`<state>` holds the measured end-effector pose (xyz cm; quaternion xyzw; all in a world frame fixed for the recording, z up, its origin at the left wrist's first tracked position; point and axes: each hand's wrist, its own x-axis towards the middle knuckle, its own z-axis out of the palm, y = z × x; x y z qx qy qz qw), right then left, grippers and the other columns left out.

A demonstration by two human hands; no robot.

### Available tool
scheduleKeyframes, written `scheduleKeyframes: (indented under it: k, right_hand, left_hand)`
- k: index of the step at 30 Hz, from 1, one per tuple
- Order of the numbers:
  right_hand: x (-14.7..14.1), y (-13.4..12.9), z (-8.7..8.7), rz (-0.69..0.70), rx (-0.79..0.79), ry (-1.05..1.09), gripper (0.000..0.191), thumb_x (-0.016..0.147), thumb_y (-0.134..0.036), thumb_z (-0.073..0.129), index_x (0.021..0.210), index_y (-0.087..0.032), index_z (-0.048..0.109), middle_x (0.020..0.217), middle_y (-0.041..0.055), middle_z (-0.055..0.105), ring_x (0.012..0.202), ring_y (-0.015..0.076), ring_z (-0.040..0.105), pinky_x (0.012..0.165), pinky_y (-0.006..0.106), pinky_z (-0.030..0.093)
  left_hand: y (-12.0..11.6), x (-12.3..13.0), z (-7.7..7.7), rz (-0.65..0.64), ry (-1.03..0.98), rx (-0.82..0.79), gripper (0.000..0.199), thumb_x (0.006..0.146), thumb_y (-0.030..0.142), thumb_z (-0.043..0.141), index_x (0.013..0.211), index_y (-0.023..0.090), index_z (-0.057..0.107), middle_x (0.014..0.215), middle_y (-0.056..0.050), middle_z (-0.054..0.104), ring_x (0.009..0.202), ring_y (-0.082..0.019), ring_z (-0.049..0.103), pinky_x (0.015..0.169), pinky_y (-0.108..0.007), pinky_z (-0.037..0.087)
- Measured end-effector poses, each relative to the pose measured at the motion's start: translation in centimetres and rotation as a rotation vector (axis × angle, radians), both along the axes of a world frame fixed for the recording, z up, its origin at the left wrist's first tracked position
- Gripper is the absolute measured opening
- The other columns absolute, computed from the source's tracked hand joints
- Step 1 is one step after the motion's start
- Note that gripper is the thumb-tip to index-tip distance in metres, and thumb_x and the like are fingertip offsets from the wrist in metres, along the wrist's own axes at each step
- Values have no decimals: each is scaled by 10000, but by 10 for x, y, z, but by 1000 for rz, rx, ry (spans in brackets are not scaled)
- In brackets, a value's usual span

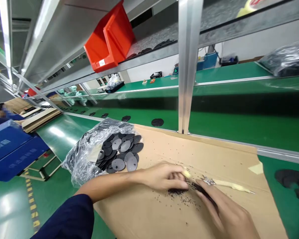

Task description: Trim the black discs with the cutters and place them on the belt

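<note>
The left hand (163,176) and the right hand (226,212) work close together over a flat tan cardboard sheet (144,212), which lies on a long green table (64,139). The right hand's fingers (209,199) are curled shut on a thin black piece (201,192), but they hide most of it, so its full shape is hard to see. The left hand's fingers (175,171) are pinched together just beside that piece, on a small pale yellow tip (186,173). Right by the hands lies a thin metal tool with a long cream handle (229,185). Tiny black crumbs (181,200) are spread on the cardboard under the hands. Near the left hand, a clear plastic bag (82,162) holds a heap of flat round black discs (122,152). More flat black discs (156,122) sit on the green table past the cardboard. Up above, a bright red plastic bin (109,39) sits on a long metal shelf (151,53). A big blue box (10,149) is off to the left, and far past it is another person's blue sleeve (2,121)
</note>
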<state>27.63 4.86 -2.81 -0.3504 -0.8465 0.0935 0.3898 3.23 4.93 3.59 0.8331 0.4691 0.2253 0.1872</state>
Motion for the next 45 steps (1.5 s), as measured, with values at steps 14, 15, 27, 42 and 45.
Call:
scheduleKeyframes:
  k: [14,15,27,42,45]
  right_hand:
    - [-20,-3,24,-263,-895,541,485,697,-615,755,959,-232,616,975,52,685,684,209,700,563,281,594]
    - [-22,-5,27,-236,-945,556,483,681,-594,780,950,-222,632,971,64,694,714,219,694,545,278,591]
    - [-34,-32,34,161,-1217,515,335,845,-430,731,1073,-193,669,885,25,680,742,141,638,635,244,558]
    - [-40,-40,28,39,-1065,432,274,886,-428,678,1030,-196,665,821,20,652,693,146,592,595,245,506]
    - [-40,-41,26,25,-1052,425,281,884,-442,681,1015,-194,662,800,14,636,662,136,569,571,239,487]
  left_hand:
    - [-15,-183,-15,666,420,205,153,934,161,541,1062,150,624,981,-111,670,934,-273,656,821,-391,544]
    - [-17,-176,-12,655,372,231,145,953,177,512,1038,153,628,960,-100,667,919,-261,655,814,-381,548]
    - [-48,0,-24,60,-445,32,278,952,261,620,1216,180,656,843,-32,679,669,-116,584,606,-235,551]
    - [-56,5,-41,78,-370,186,384,969,208,598,1350,181,554,995,-56,639,764,-118,621,649,-229,584]
    - [-56,6,-42,68,-362,208,401,974,185,581,1372,171,535,1056,-79,651,925,-155,657,782,-276,611]
